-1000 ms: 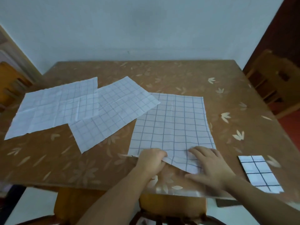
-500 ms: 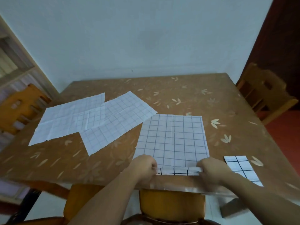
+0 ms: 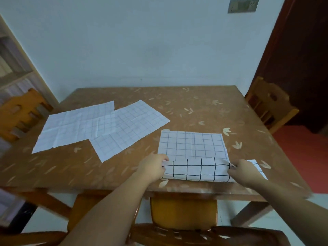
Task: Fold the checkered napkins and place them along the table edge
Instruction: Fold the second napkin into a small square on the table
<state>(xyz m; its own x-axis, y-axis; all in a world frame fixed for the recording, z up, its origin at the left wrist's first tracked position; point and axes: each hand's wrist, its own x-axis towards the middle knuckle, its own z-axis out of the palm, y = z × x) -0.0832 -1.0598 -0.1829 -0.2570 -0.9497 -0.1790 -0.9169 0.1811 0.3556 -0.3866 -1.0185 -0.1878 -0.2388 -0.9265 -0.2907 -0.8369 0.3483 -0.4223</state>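
Head view: left hand [image 3: 152,168] and right hand [image 3: 244,172] each pinch a near corner of the napkin [image 3: 192,145] at six o'clock on the table [image 3: 204,107], flap raised. Uneven pulling would likely skew the fold.

The light is dim and even, with a cool cast on the pale wall [image 3: 159,41] — no hard shadows fall on the table [image 3: 204,110]. A faint sheen shows along the table's near edge. The wide lens bends the scene: the door frame [image 3: 269,50] at right and the shelf [image 3: 16,68] at left lean outward. Edges and lower corners are smeared — the chair [image 3: 182,213] below is soft, and fine detail is grainy throughout.
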